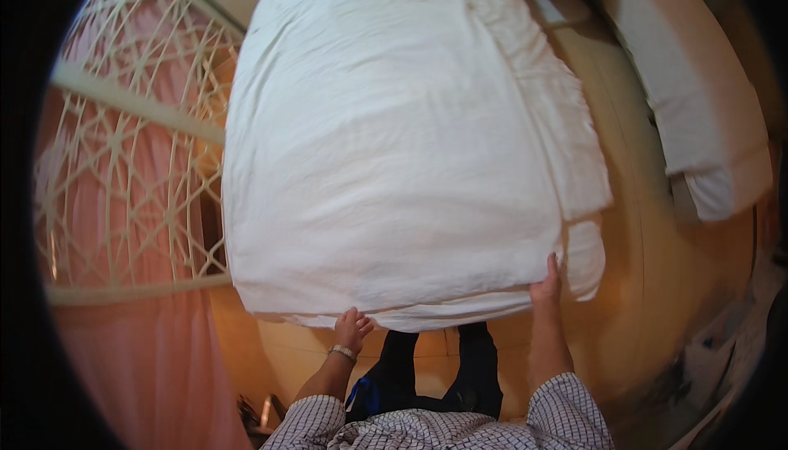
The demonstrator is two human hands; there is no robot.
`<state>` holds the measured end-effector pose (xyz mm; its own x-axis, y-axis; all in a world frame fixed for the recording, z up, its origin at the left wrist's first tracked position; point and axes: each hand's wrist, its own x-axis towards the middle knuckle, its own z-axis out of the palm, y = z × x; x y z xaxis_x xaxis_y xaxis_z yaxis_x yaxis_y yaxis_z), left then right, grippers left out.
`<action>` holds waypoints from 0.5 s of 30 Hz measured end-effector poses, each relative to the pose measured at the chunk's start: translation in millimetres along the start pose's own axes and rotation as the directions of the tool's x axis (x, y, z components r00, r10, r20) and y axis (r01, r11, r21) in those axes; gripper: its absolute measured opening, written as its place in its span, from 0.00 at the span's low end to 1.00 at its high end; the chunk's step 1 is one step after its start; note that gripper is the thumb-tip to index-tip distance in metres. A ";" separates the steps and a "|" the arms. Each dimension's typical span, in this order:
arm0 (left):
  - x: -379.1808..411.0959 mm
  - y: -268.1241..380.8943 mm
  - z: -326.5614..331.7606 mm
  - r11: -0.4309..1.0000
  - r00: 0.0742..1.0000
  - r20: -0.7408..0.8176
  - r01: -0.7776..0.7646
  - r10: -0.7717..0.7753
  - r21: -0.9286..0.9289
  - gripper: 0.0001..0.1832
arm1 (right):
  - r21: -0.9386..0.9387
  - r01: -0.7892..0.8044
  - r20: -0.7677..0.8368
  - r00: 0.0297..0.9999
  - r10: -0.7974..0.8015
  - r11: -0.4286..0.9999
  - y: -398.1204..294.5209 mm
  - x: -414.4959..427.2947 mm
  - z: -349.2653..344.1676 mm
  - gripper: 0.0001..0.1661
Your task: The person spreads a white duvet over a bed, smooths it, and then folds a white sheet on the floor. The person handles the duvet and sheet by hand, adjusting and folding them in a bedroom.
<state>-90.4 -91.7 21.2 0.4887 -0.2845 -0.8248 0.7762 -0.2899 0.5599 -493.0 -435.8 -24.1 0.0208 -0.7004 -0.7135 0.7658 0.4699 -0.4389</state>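
A bed spread with a white duvet (394, 142) takes up the middle of the head view, its surface lightly wrinkled. At the near right corner my right hand (546, 284) grips the duvet's edge, thumb on top and the other fingers out of sight. My left hand (353, 329), with a watch (342, 352) on its wrist, is at the near edge of the bedding, fingers partly curled. Whether it pinches any cloth there is unclear. Along the right side hangs another layer of white bedding (585, 259), lower than the duvet's top.
On the left stands a white lattice screen (138, 102) with pink curtains (141, 351) behind and below it. To the right, past a strip of tan tiled floor (622, 253), is a second piece of furniture with a pale cover (695, 93). Blurred items (708, 357) lie at lower right.
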 end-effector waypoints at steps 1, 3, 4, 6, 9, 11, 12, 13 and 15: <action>-2.6 9.6 27.0 0.999 0.995 -0.098 0.002 -0.008 -0.055 0.11 | -0.068 0.012 -0.030 0.999 -0.014 0.998 2.1 5.0 -4.7 0.32; -3.1 18.0 28.9 0.989 0.968 -0.250 -0.004 -0.034 -0.149 0.12 | -0.258 0.023 -0.091 0.995 -0.048 0.966 -1.4 -6.8 12.5 0.30; 1.9 21.2 22.0 0.983 0.959 -0.281 -0.016 -0.036 -0.181 0.12 | -0.258 0.008 -0.070 0.997 -0.027 0.966 -13.7 -4.3 3.8 0.30; 17.7 30.0 -0.6 0.978 0.942 -0.334 -0.032 -0.039 -0.204 0.13 | -0.356 0.070 -0.001 0.997 -0.075 0.932 -28.8 -9.2 10.6 0.30; 43.6 67.0 -51.3 0.981 0.827 -0.532 -0.185 0.184 0.052 0.15 | -0.513 0.102 -0.003 0.993 -0.121 0.853 -47.9 -33.3 33.1 0.31; 80.6 88.1 -123.7 0.895 0.657 -0.615 -0.242 0.436 0.375 0.20 | -0.526 0.138 0.030 0.989 -0.144 0.839 -55.5 -30.2 31.5 0.32; 94.0 104.8 -148.6 0.841 0.554 -0.639 -0.275 0.534 0.465 0.23 | -0.507 0.154 0.040 0.987 -0.155 0.848 -55.0 -34.9 40.8 0.31; 105.3 126.4 -173.5 0.780 0.441 -0.647 -0.285 0.623 0.557 0.27 | -0.509 0.108 -0.018 0.991 -0.136 0.854 -55.4 -43.1 56.1 0.29; 124.1 169.5 -231.2 0.789 0.395 -0.688 -0.211 0.609 0.577 0.32 | -0.524 0.168 0.030 0.983 -0.179 0.835 -59.9 -33.8 54.5 0.29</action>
<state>194.0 35.1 -4.5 0.9397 0.3398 -0.0397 0.2795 -0.6955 0.6619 -504.5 -469.6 56.1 -0.0977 -0.7889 -0.6068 0.3063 0.5562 -0.7725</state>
